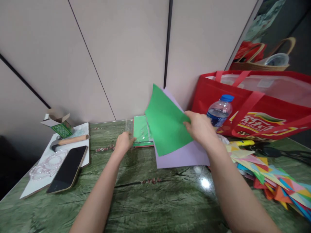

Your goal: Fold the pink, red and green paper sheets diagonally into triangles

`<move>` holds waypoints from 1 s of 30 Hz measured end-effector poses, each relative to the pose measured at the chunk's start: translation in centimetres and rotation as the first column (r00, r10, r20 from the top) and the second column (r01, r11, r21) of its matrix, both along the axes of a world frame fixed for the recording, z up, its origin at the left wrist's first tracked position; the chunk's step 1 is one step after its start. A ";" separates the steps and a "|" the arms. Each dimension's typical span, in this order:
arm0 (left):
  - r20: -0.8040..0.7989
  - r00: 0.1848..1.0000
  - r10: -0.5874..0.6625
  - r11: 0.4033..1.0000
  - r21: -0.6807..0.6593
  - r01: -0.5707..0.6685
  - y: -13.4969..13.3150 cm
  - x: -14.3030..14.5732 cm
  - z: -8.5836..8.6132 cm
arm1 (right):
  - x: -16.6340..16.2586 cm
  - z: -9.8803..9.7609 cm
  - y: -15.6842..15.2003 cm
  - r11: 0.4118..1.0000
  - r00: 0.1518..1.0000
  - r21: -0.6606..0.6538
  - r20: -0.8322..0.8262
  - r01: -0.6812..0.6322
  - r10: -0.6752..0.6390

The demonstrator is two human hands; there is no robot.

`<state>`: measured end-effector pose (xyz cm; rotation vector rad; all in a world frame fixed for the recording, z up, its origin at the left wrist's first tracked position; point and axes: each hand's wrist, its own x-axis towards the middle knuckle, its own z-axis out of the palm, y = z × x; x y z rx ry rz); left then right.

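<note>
Green sheet point(167, 124) is up off the table point(155, 200), tilted, top corner near the wall point(121, 58). The right hand point(200, 127) pinches its right edge, with a lilac sheet point(184, 155) just behind it, lower edge down by the tabletop. At 9 o'clock of it, the left hand point(123, 142) is curled on the near-left corner of a wrapped paper pack point(141, 131) lying flat; pinching or just pressing, can't tell. Open tabletop from 5 to 8 o'clock. Tight at 3 o'clock: water bottle point(220, 111) just beside the right hand, red bag point(255, 106) behind it. Pile of folded coloured pieces point(274, 184) at 4 o'clock. Far out at 9: white board point(31, 186) carrying phone point(68, 168), hammer point(69, 140), beads point(46, 165). Count: two loose sheets, one pack, bottle, bag, phone, hammer; folded pieces too many to count.
</note>
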<state>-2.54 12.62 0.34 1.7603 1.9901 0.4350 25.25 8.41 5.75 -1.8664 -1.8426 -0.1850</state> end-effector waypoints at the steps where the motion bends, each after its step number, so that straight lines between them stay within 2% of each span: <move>1: -0.026 1.000 0.017 0.999 0.038 -0.016 0.2 -0.3 -0.1 | -0.1 0.9 -1.1 0.989 0.999 0.141 0.017 0.037 -0.040; 4: -0.046 0.999 0.014 0.998 0.066 -0.011 0.9 -0.9 -0.7 | -0.7 2.8 -3.3 0.881 1.000 0.473 -0.007 0.009 -0.007; 5: -0.039 0.999 0.000 0.998 0.060 0.003 1.0 -1.0 -0.9 | -0.9 2.9 -3.4 0.845 0.999 0.533 -0.006 -0.035 0.045; 7: -0.023 0.999 -0.037 0.998 0.049 0.038 1.2 -1.1 -1.4 | -1.4 2.2 -2.5 0.808 0.986 0.570 0.018 -0.149 0.169; 9: -0.018 0.997 -0.072 0.996 0.054 0.072 1.2 -1.0 -1.7 | -1.7 0.1 -0.4 0.823 0.958 0.503 0.038 -0.265 0.285; 11: -0.031 0.993 -0.110 0.991 0.071 0.112 1.0 -0.7 -1.8 | -2.0 -2.9 2.1 0.861 0.935 0.383 0.023 -0.335 0.354; 14: -0.071 0.982 -0.174 0.976 0.121 0.182 0.5 -0.1 -1.8 | -2.0 -7.5 5.0 0.922 0.921 0.044 -0.040 -0.385 0.387; 15: -0.084 0.979 -0.187 0.970 0.138 0.198 0.4 0.0 -1.8 | -1.9 -8.7 5.5 0.912 0.915 -0.070 -0.056 -0.404 0.401; 17: -0.102 0.975 -0.197 0.964 0.163 0.211 0.3 0.3 -1.8 | -1.6 -10.2 6.0 0.895 0.907 -0.150 -0.070 -0.420 0.414; 20: -0.101 0.977 -0.190 0.964 0.170 0.205 0.4 0.2 -1.6 | -1.1 -10.7 6.2 0.884 0.900 -0.171 -0.084 -0.435 0.427; 30: 0.062 0.988 -0.142 0.978 0.165 0.130 0.4 -0.6 -0.9 | -0.9 -10.2 6.1 0.860 0.887 -0.219 -0.098 -0.462 0.451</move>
